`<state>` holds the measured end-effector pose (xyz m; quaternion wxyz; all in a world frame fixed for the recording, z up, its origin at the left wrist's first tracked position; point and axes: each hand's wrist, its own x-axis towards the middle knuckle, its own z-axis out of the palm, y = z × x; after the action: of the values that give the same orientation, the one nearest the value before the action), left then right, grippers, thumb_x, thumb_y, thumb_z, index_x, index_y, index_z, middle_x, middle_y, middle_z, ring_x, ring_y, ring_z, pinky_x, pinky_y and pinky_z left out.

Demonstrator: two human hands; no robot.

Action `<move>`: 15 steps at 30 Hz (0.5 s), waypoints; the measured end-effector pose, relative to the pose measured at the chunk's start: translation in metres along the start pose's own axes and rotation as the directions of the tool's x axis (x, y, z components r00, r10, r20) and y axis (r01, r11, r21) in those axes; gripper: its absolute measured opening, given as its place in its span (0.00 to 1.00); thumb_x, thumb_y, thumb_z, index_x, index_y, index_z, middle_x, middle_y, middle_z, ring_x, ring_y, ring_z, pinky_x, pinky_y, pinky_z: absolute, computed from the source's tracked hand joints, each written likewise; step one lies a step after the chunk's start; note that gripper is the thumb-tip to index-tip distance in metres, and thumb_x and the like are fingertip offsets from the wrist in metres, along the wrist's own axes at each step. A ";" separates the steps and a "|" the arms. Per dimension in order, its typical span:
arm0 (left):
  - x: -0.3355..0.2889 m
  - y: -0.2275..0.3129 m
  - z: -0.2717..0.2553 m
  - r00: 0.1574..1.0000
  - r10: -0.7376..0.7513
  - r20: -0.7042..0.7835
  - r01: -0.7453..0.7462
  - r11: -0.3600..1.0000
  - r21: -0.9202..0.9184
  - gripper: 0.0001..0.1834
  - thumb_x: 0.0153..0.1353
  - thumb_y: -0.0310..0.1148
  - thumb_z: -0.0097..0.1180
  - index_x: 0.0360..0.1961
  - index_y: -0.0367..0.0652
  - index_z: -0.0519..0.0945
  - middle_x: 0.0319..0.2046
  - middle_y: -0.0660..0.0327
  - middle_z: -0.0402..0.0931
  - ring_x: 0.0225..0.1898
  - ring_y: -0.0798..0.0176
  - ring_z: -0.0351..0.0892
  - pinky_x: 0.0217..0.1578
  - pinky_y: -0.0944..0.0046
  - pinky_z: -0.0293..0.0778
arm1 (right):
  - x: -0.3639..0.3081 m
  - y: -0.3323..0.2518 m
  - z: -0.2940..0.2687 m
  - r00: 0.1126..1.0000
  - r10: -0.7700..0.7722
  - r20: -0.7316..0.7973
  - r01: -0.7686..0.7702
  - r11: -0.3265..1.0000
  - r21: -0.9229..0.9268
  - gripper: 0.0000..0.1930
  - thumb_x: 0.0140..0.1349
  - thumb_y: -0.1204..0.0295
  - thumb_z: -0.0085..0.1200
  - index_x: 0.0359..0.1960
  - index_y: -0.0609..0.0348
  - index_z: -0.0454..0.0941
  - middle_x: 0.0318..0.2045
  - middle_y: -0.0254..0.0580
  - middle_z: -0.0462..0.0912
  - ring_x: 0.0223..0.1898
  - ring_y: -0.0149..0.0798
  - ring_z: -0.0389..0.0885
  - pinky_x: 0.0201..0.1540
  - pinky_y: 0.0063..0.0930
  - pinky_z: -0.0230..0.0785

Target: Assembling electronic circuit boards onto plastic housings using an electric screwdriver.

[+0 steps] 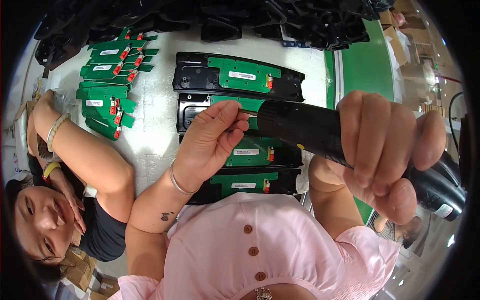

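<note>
My right hand (377, 145) is wrapped around a black electric screwdriver (305, 131), held sideways above the table. From its nose a thin metal bit (249, 113) points left into my left hand (212, 132), whose thumb and forefinger pinch its tip. Whether a small screw sits between those fingertips I cannot make out. Below lie several long black plastic housings (197, 76) in a column, each bearing a green circuit board (255, 70) with a white label and a red-and-white connector. My left hand and the screwdriver partly cover the second housing from the top.
Loose green circuit boards (97, 91) lie overlapping at the left of the white table (155, 112). Black plastic parts (220, 30) are heaped along the far edge. A co-worker's bent arm (92, 145) rests close on my left. Green floor (367, 65) and cardboard boxes (395, 45) are at the right.
</note>
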<state>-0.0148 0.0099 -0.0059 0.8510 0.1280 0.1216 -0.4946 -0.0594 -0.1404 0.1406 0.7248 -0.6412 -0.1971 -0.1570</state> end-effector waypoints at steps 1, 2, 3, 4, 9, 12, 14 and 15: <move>0.000 -0.001 -0.002 1.000 0.001 0.001 -0.001 1.000 0.000 0.08 0.57 0.32 0.49 0.33 0.38 0.74 0.29 0.60 0.75 0.27 0.72 0.76 0.27 0.78 0.76 | 0.001 -0.002 -0.003 0.995 0.051 0.081 -0.049 0.999 -0.024 0.13 0.44 0.76 0.52 0.28 0.50 0.61 0.14 0.20 0.71 0.16 0.19 0.68 0.23 0.10 0.57; 0.000 -0.002 -0.005 0.999 -0.009 0.053 0.010 1.000 -0.023 0.10 0.58 0.34 0.48 0.35 0.38 0.73 0.30 0.59 0.74 0.29 0.70 0.76 0.30 0.77 0.76 | 0.001 0.000 -0.007 0.980 -0.012 0.200 0.007 1.000 0.024 0.12 0.44 0.76 0.52 0.28 0.50 0.61 0.13 0.20 0.70 0.16 0.19 0.68 0.23 0.10 0.57; -0.001 -0.003 -0.005 0.994 -0.019 0.107 0.024 0.999 -0.046 0.13 0.58 0.36 0.47 0.37 0.37 0.72 0.32 0.58 0.74 0.31 0.68 0.76 0.33 0.75 0.76 | -0.001 0.001 -0.007 0.980 -0.011 0.198 0.007 1.000 0.021 0.12 0.44 0.76 0.52 0.28 0.50 0.61 0.13 0.20 0.70 0.16 0.19 0.68 0.23 0.10 0.57; -0.001 -0.005 -0.003 0.994 -0.023 0.110 0.028 0.999 -0.046 0.13 0.58 0.36 0.47 0.37 0.37 0.72 0.32 0.58 0.74 0.31 0.68 0.76 0.33 0.75 0.76 | -0.002 0.002 -0.004 0.989 -0.009 0.151 0.009 1.000 -0.001 0.12 0.44 0.76 0.51 0.29 0.50 0.62 0.12 0.19 0.69 0.15 0.18 0.67 0.23 0.10 0.57; -0.001 -0.005 0.012 0.992 -0.128 0.022 0.126 0.990 0.057 0.23 0.64 0.38 0.33 0.50 0.26 0.62 0.50 0.43 0.63 0.54 0.54 0.63 0.56 0.60 0.59 | -0.002 0.045 -0.005 0.906 -0.128 -0.403 0.082 0.988 -0.128 0.17 0.42 0.78 0.41 0.39 0.60 0.66 0.13 0.27 0.59 0.15 0.27 0.56 0.22 0.23 0.50; -0.002 -0.002 0.019 0.996 -0.084 0.007 0.082 0.979 0.187 0.20 0.64 0.33 0.33 0.50 0.26 0.61 0.47 0.41 0.65 0.49 0.52 0.68 0.48 0.64 0.69 | 0.000 0.065 -0.039 0.930 -0.097 -0.354 0.060 0.992 -0.115 0.10 0.45 0.78 0.40 0.32 0.63 0.66 0.14 0.36 0.61 0.16 0.31 0.58 0.22 0.26 0.53; -0.003 -0.002 0.018 0.997 -0.071 0.025 0.061 0.961 0.270 0.18 0.64 0.31 0.33 0.48 0.27 0.63 0.44 0.42 0.68 0.46 0.53 0.71 0.44 0.67 0.72 | -0.002 0.069 -0.045 0.930 -0.080 -0.360 0.035 0.991 -0.128 0.10 0.45 0.79 0.40 0.32 0.64 0.66 0.14 0.37 0.62 0.16 0.32 0.59 0.22 0.27 0.54; -0.003 -0.002 0.016 0.996 -0.070 0.052 0.054 0.962 0.267 0.17 0.64 0.32 0.34 0.46 0.29 0.65 0.41 0.44 0.69 0.43 0.53 0.73 0.42 0.67 0.73 | -0.004 0.070 -0.047 0.926 -0.072 -0.372 0.024 0.991 -0.131 0.09 0.45 0.79 0.40 0.31 0.64 0.66 0.14 0.37 0.62 0.16 0.32 0.59 0.22 0.27 0.54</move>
<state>-0.0170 0.0063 0.0097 0.8137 0.2217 0.0322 -0.5364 -0.0248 -0.1778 0.0733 0.7040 -0.6379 -0.0604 -0.3065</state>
